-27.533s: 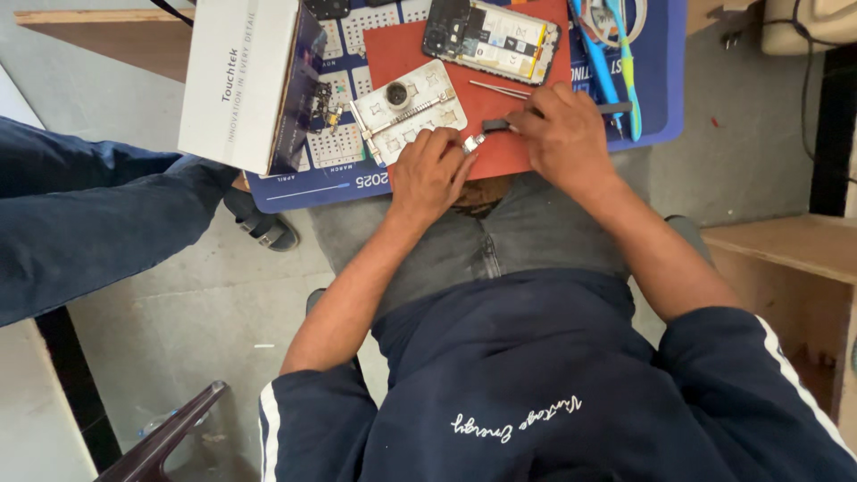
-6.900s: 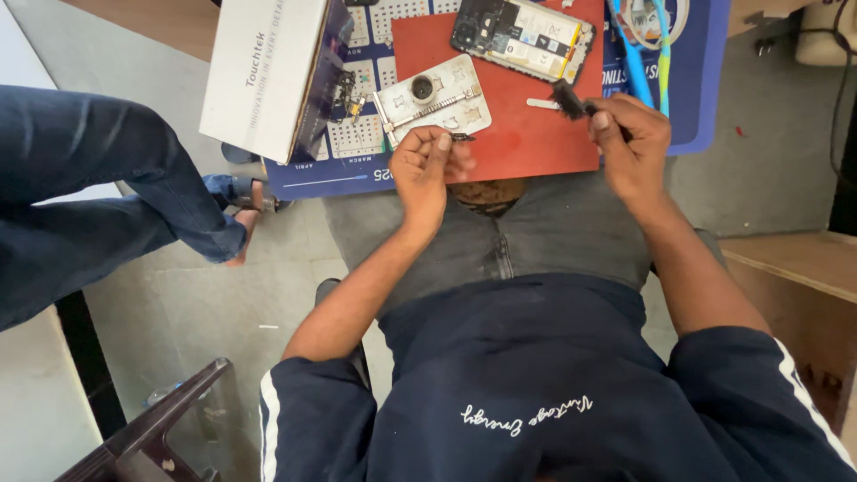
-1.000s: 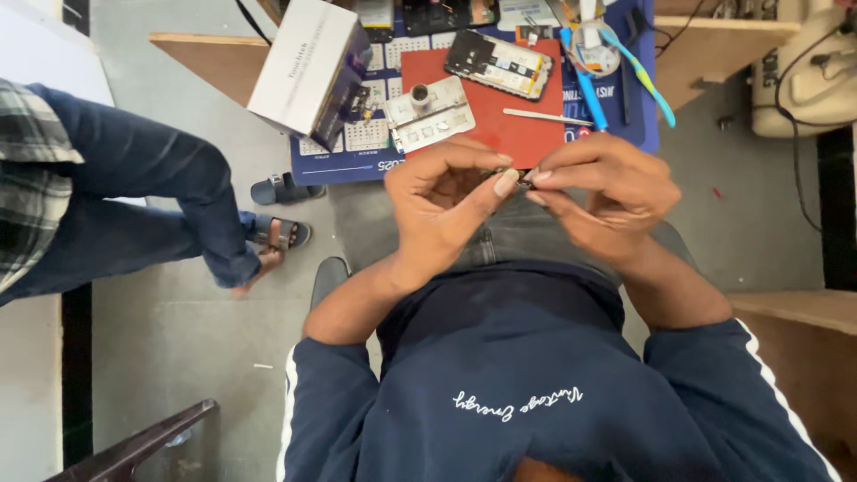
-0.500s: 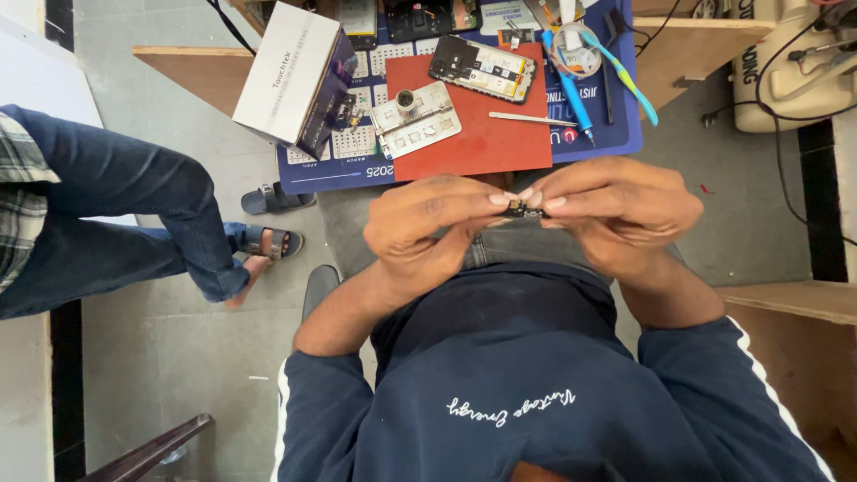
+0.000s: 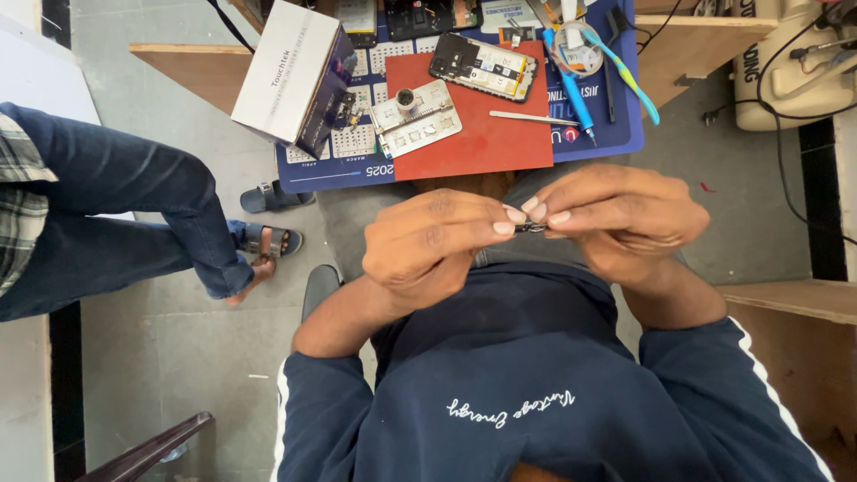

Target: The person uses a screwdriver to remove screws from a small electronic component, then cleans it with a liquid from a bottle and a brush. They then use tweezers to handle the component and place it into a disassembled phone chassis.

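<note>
My left hand (image 5: 433, 247) and my right hand (image 5: 620, 219) meet fingertip to fingertip above my lap. Between them they pinch a tiny dark part (image 5: 530, 228), mostly hidden by the fingers. Beyond the hands lies a red work mat (image 5: 486, 138) on a blue mat (image 5: 616, 134). On the red mat rest an opened phone (image 5: 483, 67), a silver metal plate (image 5: 416, 118) with a small round piece on it, and thin tweezers (image 5: 533, 117).
A white box (image 5: 287, 76) stands tilted at the blue mat's left edge. Blue-handled tools (image 5: 571, 89) lie at the mat's right side. Another person's jeans-clad leg (image 5: 134, 201) and sandalled foot (image 5: 268, 245) are on the left. A beige device (image 5: 794, 71) sits far right.
Over the last second both hands came closer to my body and to the camera, still pinching the tiny part. Earlier they worked on the red mat. The other person's leg shifted.
</note>
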Motion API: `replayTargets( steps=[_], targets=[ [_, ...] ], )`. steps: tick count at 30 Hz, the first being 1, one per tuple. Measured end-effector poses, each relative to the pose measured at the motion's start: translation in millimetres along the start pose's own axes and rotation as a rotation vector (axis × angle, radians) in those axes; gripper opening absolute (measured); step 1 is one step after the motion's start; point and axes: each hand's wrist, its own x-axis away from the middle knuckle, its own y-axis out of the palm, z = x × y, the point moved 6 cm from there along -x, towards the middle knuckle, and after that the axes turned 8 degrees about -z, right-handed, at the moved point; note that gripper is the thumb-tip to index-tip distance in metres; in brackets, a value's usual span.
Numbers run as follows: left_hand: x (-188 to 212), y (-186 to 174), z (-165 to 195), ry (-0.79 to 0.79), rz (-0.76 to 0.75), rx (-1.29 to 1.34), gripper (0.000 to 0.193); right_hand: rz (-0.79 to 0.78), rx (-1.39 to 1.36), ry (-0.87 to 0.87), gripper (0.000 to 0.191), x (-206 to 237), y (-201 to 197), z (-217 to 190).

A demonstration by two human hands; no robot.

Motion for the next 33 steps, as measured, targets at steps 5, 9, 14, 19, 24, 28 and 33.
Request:
replayTargets(
  steps=[5,9,14,19,24,28,33],
  targets=[
    [-2,-2,5,0.033,-0.026,-0.017,0.029,-0.015,-0.022,-0.024,0.017,-2,0,0],
    [-2,-1,5,0.029,-0.03,-0.025,0.027,-0.016,-0.038,-0.046,0.014,-2,1,0],
    [0,0,2,0.013,0.005,-0.037,0.027,-0.015,-0.027,-0.036,0.01,0,1,2],
    [2,0,-1,-0.028,-0.005,-0.045,0.026,-0.014,-0.041,-0.023,0.009,1,1,2],
    [4,0,-3,-0.036,0.007,-0.067,0.025,-0.026,-0.065,-0.006,0.009,1,1,2],
    [5,0,-4,-0.041,0.005,-0.071,0.025,-0.031,-0.075,-0.011,0.01,1,1,3],
    [5,0,-4,-0.041,0.006,-0.079,0.025,-0.032,-0.079,0.002,0.01,1,1,4]
  ],
)
